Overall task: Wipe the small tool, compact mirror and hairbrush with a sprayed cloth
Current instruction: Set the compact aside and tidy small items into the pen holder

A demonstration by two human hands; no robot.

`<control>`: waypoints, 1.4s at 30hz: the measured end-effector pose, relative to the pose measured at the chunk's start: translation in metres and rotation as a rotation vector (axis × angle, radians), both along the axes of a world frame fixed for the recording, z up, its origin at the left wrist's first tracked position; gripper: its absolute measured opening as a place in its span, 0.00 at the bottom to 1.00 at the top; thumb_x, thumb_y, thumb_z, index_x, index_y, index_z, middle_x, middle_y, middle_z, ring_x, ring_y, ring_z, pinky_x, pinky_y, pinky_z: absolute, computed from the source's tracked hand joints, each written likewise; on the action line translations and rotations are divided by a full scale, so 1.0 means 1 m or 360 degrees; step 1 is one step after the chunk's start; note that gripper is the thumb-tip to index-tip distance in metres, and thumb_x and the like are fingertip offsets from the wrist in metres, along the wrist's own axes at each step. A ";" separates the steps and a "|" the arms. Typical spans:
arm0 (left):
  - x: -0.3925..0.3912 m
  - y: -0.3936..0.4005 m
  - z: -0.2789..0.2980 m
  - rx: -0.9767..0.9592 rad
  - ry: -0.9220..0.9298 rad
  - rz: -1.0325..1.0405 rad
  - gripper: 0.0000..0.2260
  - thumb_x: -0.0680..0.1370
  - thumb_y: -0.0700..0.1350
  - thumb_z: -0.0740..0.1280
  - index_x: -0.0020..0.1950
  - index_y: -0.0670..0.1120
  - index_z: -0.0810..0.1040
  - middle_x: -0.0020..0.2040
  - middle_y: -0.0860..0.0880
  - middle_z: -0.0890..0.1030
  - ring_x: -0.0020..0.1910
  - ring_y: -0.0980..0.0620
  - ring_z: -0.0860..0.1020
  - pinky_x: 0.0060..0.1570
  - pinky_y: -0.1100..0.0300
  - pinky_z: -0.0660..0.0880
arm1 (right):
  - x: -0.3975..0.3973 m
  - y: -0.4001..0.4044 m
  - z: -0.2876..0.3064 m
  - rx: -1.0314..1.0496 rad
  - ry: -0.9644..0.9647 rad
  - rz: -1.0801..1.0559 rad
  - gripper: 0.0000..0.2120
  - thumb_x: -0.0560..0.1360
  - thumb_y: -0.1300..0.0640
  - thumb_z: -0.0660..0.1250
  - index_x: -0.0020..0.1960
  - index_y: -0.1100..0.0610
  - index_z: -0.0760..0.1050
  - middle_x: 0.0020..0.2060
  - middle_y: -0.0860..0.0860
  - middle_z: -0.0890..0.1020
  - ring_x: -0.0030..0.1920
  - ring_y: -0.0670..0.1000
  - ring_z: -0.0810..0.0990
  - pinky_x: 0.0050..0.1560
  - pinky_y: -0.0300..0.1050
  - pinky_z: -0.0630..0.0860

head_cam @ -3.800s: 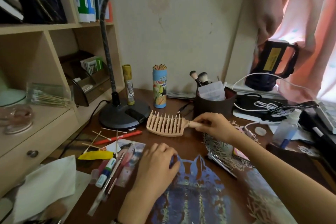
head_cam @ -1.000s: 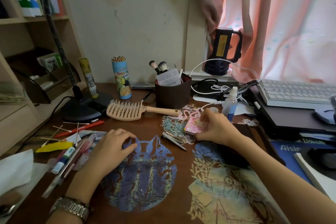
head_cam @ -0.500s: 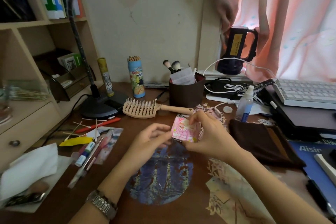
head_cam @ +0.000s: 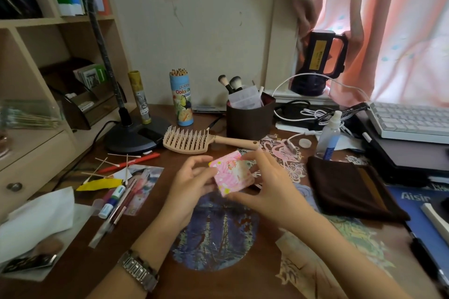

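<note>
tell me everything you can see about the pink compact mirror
The compact mirror is a small, flat, squarish case with rounded corners, pink with a white and yellow cartoon print and a little red figure near its top. It looks closed, with the printed side facing the camera, tilted. It is held above the desk, in front of the hairbrush. The left hand pinches its left edge; the right hand grips its top corner and lower right edge.

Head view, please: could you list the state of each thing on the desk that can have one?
Compact mirror: closed, held above the desk.
Left hand: grips the mirror.
Right hand: grips the mirror.
Hairbrush: lying, bristles up.
Spray bottle: upright, cap off.
Brown cloth: folded, untouched.
</note>
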State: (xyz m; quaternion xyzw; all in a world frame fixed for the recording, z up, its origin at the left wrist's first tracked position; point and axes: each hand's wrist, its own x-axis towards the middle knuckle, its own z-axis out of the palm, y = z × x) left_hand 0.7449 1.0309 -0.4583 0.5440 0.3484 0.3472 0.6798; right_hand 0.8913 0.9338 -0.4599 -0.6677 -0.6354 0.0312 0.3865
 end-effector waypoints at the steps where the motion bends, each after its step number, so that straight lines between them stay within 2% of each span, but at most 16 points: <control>1: -0.001 0.002 0.000 -0.0005 0.0008 0.0046 0.08 0.77 0.39 0.66 0.55 0.47 0.74 0.41 0.51 0.85 0.43 0.54 0.84 0.44 0.57 0.81 | -0.001 -0.002 0.001 -0.0037 0.0015 0.0038 0.34 0.64 0.41 0.74 0.64 0.50 0.66 0.57 0.43 0.70 0.52 0.41 0.71 0.47 0.27 0.68; 3: -0.003 0.004 0.001 -0.0004 0.0041 0.0084 0.08 0.77 0.40 0.67 0.55 0.46 0.75 0.42 0.50 0.85 0.43 0.53 0.84 0.46 0.55 0.81 | -0.001 -0.006 0.003 -0.0110 -0.0017 0.0093 0.38 0.64 0.42 0.75 0.68 0.49 0.63 0.61 0.42 0.67 0.55 0.41 0.71 0.49 0.28 0.68; 7: -0.006 0.003 0.002 0.0043 0.0110 0.0012 0.08 0.76 0.41 0.67 0.55 0.47 0.76 0.43 0.48 0.85 0.44 0.52 0.84 0.48 0.53 0.81 | 0.002 -0.009 0.001 -0.0141 -0.0113 0.0132 0.43 0.65 0.44 0.75 0.73 0.53 0.59 0.67 0.44 0.64 0.62 0.43 0.69 0.55 0.34 0.70; 10: -0.006 0.003 0.002 0.0104 0.0161 -0.0049 0.08 0.76 0.41 0.68 0.54 0.47 0.76 0.43 0.49 0.85 0.45 0.52 0.84 0.52 0.51 0.79 | 0.004 -0.009 0.000 -0.0139 -0.0145 0.0153 0.42 0.66 0.45 0.75 0.74 0.54 0.59 0.68 0.45 0.65 0.63 0.43 0.67 0.55 0.30 0.66; 12: -0.006 0.001 0.003 0.0125 0.0176 -0.0085 0.08 0.76 0.41 0.67 0.54 0.47 0.76 0.43 0.49 0.85 0.46 0.52 0.84 0.53 0.50 0.79 | 0.005 -0.009 0.000 -0.0129 -0.0139 0.0168 0.41 0.67 0.46 0.74 0.73 0.54 0.59 0.68 0.45 0.67 0.63 0.40 0.67 0.54 0.26 0.65; 15: -0.005 0.001 0.002 0.0095 0.0180 -0.0102 0.07 0.76 0.41 0.67 0.54 0.47 0.77 0.43 0.49 0.85 0.46 0.52 0.84 0.53 0.50 0.79 | 0.005 -0.009 0.000 -0.0055 -0.0111 0.0167 0.38 0.65 0.47 0.75 0.71 0.53 0.63 0.65 0.45 0.71 0.63 0.42 0.69 0.58 0.33 0.70; 18: -0.006 0.001 0.002 0.0055 0.0178 -0.0095 0.08 0.76 0.42 0.68 0.54 0.49 0.78 0.47 0.48 0.85 0.47 0.53 0.83 0.52 0.51 0.79 | 0.003 -0.009 -0.001 0.0030 -0.0109 0.0102 0.36 0.64 0.47 0.76 0.67 0.54 0.65 0.60 0.45 0.73 0.59 0.41 0.71 0.57 0.26 0.65; 20: -0.005 0.000 0.001 0.0159 0.0254 -0.0067 0.10 0.73 0.44 0.71 0.54 0.51 0.78 0.50 0.50 0.83 0.46 0.58 0.83 0.47 0.57 0.80 | 0.001 -0.008 -0.003 0.0084 -0.0147 0.0049 0.35 0.63 0.45 0.73 0.65 0.55 0.65 0.58 0.46 0.74 0.57 0.42 0.71 0.56 0.27 0.64; 23: -0.003 -0.004 -0.001 0.0458 0.0462 -0.0027 0.18 0.67 0.50 0.76 0.54 0.56 0.76 0.50 0.57 0.81 0.44 0.63 0.81 0.42 0.66 0.77 | -0.002 -0.005 -0.006 0.0195 -0.0228 -0.0033 0.33 0.64 0.45 0.71 0.63 0.58 0.66 0.55 0.49 0.73 0.55 0.46 0.72 0.55 0.32 0.66; 26: -0.001 -0.010 -0.003 0.0662 0.0548 -0.0033 0.26 0.62 0.54 0.79 0.58 0.56 0.75 0.53 0.58 0.77 0.48 0.61 0.79 0.45 0.66 0.77 | -0.004 -0.005 -0.008 0.0274 -0.0287 -0.0101 0.33 0.65 0.47 0.70 0.63 0.62 0.67 0.55 0.52 0.74 0.55 0.50 0.72 0.56 0.35 0.66; 28: 0.000 -0.013 -0.003 0.0744 0.0565 -0.0033 0.29 0.61 0.54 0.80 0.59 0.57 0.74 0.54 0.59 0.75 0.49 0.61 0.78 0.44 0.67 0.76 | -0.006 -0.005 -0.010 0.0266 -0.0333 -0.0125 0.33 0.65 0.47 0.69 0.64 0.62 0.66 0.55 0.53 0.74 0.55 0.51 0.72 0.56 0.35 0.65; 32: 0.001 -0.015 -0.003 0.0818 0.0632 -0.0030 0.31 0.60 0.53 0.80 0.59 0.57 0.72 0.54 0.58 0.74 0.50 0.62 0.76 0.44 0.69 0.73 | -0.011 -0.004 -0.013 0.0292 -0.0385 -0.0141 0.32 0.64 0.49 0.68 0.64 0.58 0.63 0.55 0.54 0.74 0.55 0.51 0.71 0.55 0.36 0.66; 36: 0.004 -0.015 -0.007 0.0880 0.0709 0.0042 0.32 0.59 0.52 0.80 0.59 0.56 0.72 0.54 0.57 0.73 0.51 0.61 0.74 0.49 0.62 0.76 | -0.017 -0.002 -0.014 0.0306 -0.0401 -0.0138 0.32 0.64 0.48 0.68 0.64 0.57 0.62 0.55 0.55 0.75 0.55 0.51 0.70 0.56 0.38 0.66; 42: 0.004 -0.013 -0.010 0.0968 0.0750 0.0101 0.30 0.59 0.51 0.80 0.58 0.56 0.71 0.52 0.57 0.72 0.51 0.60 0.73 0.50 0.62 0.75 | -0.021 0.000 -0.016 0.0286 -0.0386 -0.0149 0.32 0.65 0.49 0.71 0.64 0.56 0.63 0.55 0.54 0.74 0.56 0.51 0.70 0.56 0.38 0.66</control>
